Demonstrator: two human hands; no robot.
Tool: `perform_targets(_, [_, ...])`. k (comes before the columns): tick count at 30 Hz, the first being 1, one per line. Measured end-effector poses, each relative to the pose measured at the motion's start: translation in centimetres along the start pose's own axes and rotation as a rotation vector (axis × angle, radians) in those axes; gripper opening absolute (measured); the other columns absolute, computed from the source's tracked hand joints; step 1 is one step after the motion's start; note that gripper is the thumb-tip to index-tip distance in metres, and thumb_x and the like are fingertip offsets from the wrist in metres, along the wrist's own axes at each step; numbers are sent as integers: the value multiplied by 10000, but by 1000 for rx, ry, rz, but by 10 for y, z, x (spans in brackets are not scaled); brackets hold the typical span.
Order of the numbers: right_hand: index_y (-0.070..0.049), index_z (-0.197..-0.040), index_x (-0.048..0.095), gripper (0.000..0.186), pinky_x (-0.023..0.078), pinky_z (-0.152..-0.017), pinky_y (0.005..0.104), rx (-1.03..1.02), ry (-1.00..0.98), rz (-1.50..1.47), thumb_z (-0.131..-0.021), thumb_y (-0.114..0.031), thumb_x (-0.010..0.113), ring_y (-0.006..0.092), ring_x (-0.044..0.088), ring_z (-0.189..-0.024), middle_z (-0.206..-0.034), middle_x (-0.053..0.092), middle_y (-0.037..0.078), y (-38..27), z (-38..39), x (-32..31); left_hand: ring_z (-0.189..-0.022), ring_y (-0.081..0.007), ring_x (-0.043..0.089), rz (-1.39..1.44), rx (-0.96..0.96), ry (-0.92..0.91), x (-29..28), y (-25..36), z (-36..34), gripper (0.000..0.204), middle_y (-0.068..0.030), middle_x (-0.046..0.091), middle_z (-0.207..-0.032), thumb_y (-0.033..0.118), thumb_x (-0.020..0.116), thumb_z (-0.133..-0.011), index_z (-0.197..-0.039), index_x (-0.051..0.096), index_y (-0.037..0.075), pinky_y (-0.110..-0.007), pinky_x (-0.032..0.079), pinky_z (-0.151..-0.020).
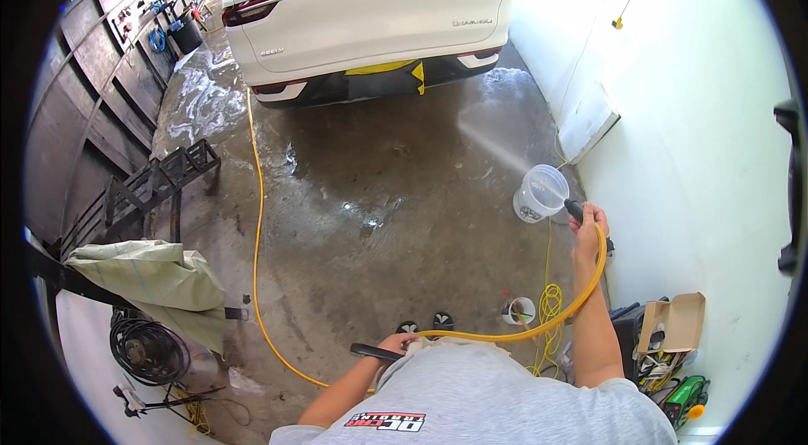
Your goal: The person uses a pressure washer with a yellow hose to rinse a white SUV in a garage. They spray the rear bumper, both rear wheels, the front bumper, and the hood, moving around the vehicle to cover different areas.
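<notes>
My right hand (588, 229), stretched out to the right, is closed around the black nozzle (575, 208) of a yellow hose (569, 308). A fan of water (501, 146) goes from the nozzle across a translucent white bucket (526, 201) toward the floor by the car. At my waist my left hand (399, 344) is closed by the hose, its fingers partly hidden. A black handle-like piece (375, 351) sticks out beside that hand; what it belongs to is hidden. The rear of a white car (370, 20) stands ahead, with a yellow-and-black cloth (383, 81) at its bumper.
Foam (202, 95) lies on the wet floor (370, 159) at left. Black metal steps (143, 192) and a draped green sheet (160, 285) stand left. A small white bucket (518, 310), coiled yellow cord (550, 310) and an open cardboard box (673, 323) are at right.
</notes>
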State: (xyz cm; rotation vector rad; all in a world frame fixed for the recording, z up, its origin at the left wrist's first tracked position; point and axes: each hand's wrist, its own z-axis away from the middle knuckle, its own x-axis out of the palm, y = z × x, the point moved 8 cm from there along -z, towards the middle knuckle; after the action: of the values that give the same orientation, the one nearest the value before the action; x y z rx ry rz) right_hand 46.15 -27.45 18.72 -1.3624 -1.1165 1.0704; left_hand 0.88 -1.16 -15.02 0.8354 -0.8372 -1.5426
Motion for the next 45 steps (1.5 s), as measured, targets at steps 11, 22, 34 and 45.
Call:
perform_targets(11, [-36,-1092,675,239,543,-698,249,-32,106,1,-1097,-268,617,125,663,-738,-949,713,69,-21,-26,-19,-1030,-260,719,-343,-7,-202,-25,-5,9,439,-138,776,-1105,215,806,-873,-1277,738,59,-374,548,-928])
perform_targets(22, [-35,-1099,710,232,542,-661,238,-31,-72,-6,-1083,-258,649,112,670,-705,-934,723,65,-43,-16,25,-1428,-360,554,-420,213,-338,19,115,-40,768,-231,548,-1567,320,719,-939,-1608,450,55,-431,447,-1180])
perform_targets(34, [-19,-1106,711,233,566,-677,247,-137,126,-191,-1097,-234,622,141,690,-739,-1009,734,85,-61,-27,-17,-1454,-235,475,-234,1,-447,68,31,-83,694,-207,513,-1573,451,611,-1062,-1568,469,-2,-378,400,-1187])
perform_targets(45, [-6,-1149,683,262,601,-732,288,-163,48,-121,-1110,-247,588,175,715,-770,-1065,737,113,-79,-18,-9,-922,-351,683,-356,-80,-89,28,44,-42,420,-192,713,-982,447,725,-969,-1075,665,45,-439,529,-796])
